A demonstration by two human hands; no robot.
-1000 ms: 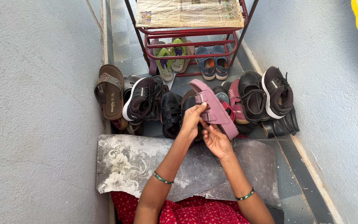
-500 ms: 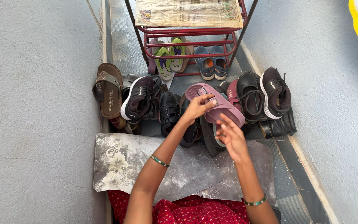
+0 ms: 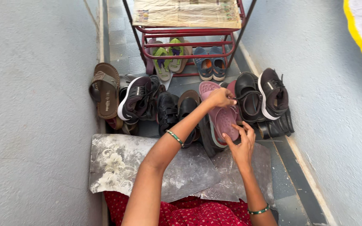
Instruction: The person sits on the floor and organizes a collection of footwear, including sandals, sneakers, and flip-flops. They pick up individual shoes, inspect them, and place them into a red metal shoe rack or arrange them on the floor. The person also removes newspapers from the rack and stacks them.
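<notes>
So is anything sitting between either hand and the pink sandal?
Nothing visible. The left hand grips the pink sandal at its upper strap, and the right hand touches its lower edge. Dark shoes crowd alongside, not between.

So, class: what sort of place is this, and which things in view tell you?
Probably a narrow home entryway: a red shoe rack, footwear such as a brown sandal, and plastered walls on both sides.

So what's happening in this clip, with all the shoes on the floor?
A person sits on the floor before a row of footwear. Their left hand holds the far end of a pink rubber strap sandal, which lies among the other shoes, while the right hand touches its near end. Black shoes lie to its left, a black-and-white sneaker to its right, and a red metal shoe rack stands behind.
</notes>
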